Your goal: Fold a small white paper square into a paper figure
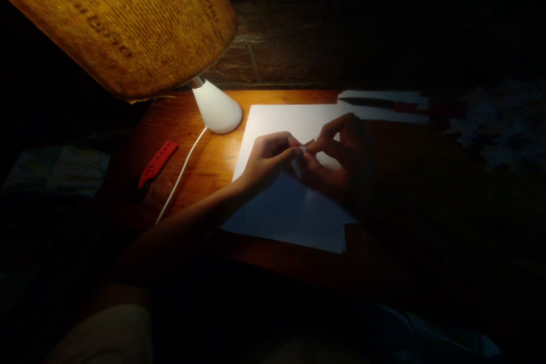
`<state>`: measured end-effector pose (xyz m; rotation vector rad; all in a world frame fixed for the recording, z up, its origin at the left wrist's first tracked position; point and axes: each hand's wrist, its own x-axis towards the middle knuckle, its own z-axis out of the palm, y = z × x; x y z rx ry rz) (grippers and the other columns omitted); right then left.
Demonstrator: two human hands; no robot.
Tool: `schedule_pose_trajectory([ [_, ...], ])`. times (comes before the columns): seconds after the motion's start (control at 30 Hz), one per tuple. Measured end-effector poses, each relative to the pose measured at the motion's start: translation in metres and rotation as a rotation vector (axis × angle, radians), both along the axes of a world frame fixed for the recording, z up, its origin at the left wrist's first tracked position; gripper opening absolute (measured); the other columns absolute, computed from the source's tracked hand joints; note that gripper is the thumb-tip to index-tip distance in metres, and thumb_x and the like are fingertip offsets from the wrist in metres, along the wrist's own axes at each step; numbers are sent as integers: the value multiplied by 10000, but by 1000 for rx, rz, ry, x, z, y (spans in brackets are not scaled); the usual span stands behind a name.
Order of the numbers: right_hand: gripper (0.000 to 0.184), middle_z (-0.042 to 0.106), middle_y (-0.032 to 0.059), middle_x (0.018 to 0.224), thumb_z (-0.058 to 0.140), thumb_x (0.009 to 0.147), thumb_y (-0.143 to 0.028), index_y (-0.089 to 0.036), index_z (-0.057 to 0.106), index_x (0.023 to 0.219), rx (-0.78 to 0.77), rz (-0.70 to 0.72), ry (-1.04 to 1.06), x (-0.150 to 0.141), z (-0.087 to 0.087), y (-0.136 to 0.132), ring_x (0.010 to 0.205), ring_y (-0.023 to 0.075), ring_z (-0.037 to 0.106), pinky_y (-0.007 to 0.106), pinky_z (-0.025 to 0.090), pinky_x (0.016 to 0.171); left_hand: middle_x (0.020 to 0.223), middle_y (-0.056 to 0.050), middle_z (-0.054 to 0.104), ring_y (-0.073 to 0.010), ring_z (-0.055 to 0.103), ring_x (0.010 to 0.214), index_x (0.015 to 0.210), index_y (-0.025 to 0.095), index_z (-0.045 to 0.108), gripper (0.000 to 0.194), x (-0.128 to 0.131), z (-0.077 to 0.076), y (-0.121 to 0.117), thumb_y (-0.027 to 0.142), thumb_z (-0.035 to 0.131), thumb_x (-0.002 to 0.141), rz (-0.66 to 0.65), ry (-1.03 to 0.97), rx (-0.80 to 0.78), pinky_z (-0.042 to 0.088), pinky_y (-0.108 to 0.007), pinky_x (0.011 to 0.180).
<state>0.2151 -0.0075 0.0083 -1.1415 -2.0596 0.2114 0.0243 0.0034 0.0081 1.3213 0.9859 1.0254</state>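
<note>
Left fingers (pixel 290 153) and right fingers (pixel 327 148) pinch one paper (pixel 303 149) near one lamp (pixel 145 23).

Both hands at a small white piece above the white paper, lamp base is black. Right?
No: the lamp base is white, not black, as the head view shows. The left hand and right hand are at the small white piece above the white paper.
</note>
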Motion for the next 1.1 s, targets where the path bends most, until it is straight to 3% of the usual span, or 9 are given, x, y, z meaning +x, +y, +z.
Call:
schedule_pose_trajectory([
  [0.2, 134, 694, 104, 1087, 649, 990, -381, -279, 717, 937, 30, -13, -83, 1, 2, 1, 1070, 338, 607, 579, 439, 985, 688, 1, 712, -116, 669, 602, 749, 194, 614, 210, 3, 3, -2, 332, 750, 830, 9, 13, 19, 536, -227, 554],
  [0.5, 108, 718, 35, 1118, 644, 1039, -365, -333, 731, 985, 176, 17, -76, 1, 2, -4, 1036, 270, 621, 519, 372, 1019, 636, 19, 685, -115, 649, 561, 677, 201, 611, 178, 3, 0, -1, 272, 732, 787, 47, -53, 18, 529, -229, 511],
  [0.6, 109, 722, 33, 1128, 647, 1047, -375, -330, 733, 996, 161, 23, -93, 2, 3, -5, 1041, 269, 619, 509, 359, 1018, 630, 20, 684, -120, 656, 554, 680, 200, 607, 178, 3, -1, 0, 258, 742, 782, 30, -103, -12, 545, -236, 516],
  [0.7, 102, 737, 28, 1148, 645, 1053, -352, -333, 737, 1014, 143, 27, -125, 3, 3, -3, 1056, 268, 623, 508, 348, 1018, 627, 21, 676, -125, 662, 551, 699, 195, 612, 179, 2, -3, 0, 276, 741, 793, -5, -140, -80, 566, -247, 536],
  [0.9, 100, 773, 4, 1081, 689, 1057, -343, -307, 771, 1014, 363, -1, -73, 3, -3, 3, 970, 215, 656, 451, 380, 987, 675, -1, 687, -134, 670, 586, 733, 176, 651, 225, 1, -4, 2, 357, 748, 825, 4, -146, -144, 583, -261, 586],
  [1.1, 139, 780, 15, 1059, 678, 1071, -384, -292, 776, 1034, 341, -36, -68, 3, -5, 5, 960, 214, 658, 442, 395, 981, 784, -28, 745, -141, 696, 661, 798, 172, 727, 284, 2, -3, 3, 442, 766, 878, 35, -152, -79, 582, -263, 628],
])
